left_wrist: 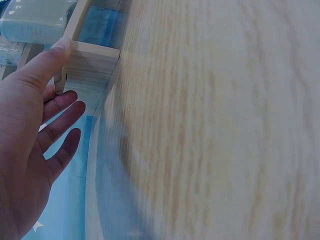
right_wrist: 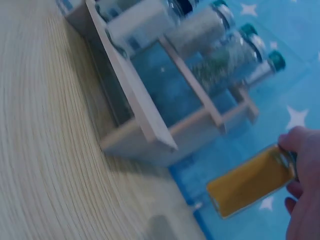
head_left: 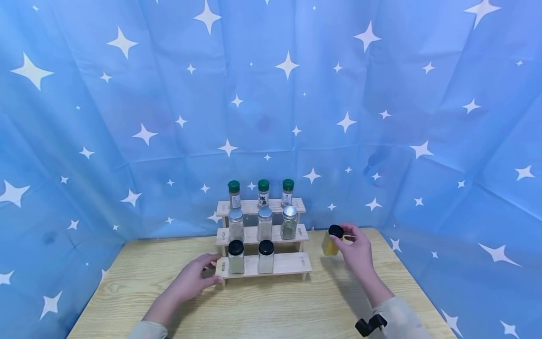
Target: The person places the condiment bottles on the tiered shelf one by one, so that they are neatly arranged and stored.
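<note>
My right hand holds a spice jar by its black lid, to the right of the stepped wooden rack. Yellow-orange powder fills this jar, which is tilted in the right wrist view. At the rack's left end, my left hand pinches the lowest shelf board, thumb at its edge and the other fingers spread below. On that lowest shelf stand two black-lidded jars, one at the left and one in the middle; its right part is bare.
Three silver-lidded jars stand on the middle shelf. Three green-capped bottles line the top one. The rack stands on a light wooden table, with a blue star-patterned curtain behind and at both sides.
</note>
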{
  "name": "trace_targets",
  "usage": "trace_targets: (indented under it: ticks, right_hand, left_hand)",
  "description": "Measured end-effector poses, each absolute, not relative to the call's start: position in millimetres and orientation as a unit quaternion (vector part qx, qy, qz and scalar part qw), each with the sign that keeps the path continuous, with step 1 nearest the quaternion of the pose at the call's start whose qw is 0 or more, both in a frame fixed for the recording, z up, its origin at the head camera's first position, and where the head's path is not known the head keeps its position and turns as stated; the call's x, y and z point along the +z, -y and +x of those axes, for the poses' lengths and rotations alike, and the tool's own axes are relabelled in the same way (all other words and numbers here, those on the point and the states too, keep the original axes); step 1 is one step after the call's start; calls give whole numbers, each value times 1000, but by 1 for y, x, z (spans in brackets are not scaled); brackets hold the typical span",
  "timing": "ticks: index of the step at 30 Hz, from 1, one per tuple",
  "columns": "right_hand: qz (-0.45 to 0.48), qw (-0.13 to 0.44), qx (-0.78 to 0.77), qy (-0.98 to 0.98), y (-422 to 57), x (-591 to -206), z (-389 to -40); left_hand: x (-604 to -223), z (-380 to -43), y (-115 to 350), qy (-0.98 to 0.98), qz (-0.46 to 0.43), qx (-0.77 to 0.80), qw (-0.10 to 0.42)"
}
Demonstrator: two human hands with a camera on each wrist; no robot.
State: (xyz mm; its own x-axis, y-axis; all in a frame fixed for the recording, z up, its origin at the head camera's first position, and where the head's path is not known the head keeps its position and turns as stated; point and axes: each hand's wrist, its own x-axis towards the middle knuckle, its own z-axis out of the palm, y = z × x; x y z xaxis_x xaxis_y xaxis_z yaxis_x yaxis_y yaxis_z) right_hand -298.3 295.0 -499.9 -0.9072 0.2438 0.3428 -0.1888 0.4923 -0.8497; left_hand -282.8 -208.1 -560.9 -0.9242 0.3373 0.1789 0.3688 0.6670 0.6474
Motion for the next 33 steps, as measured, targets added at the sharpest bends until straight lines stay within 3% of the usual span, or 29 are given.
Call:
trace_targets:
  ticks: [17, 33]
  right_hand:
    - [20, 226, 509, 830, -247, -490, -271]
    - [54, 215, 528, 820, -204, -501, -266]
  left_hand:
    - [-563, -285, 208, 915, -184, -360, 19]
    - [-564, -286, 209, 913, -185, -364, 13]
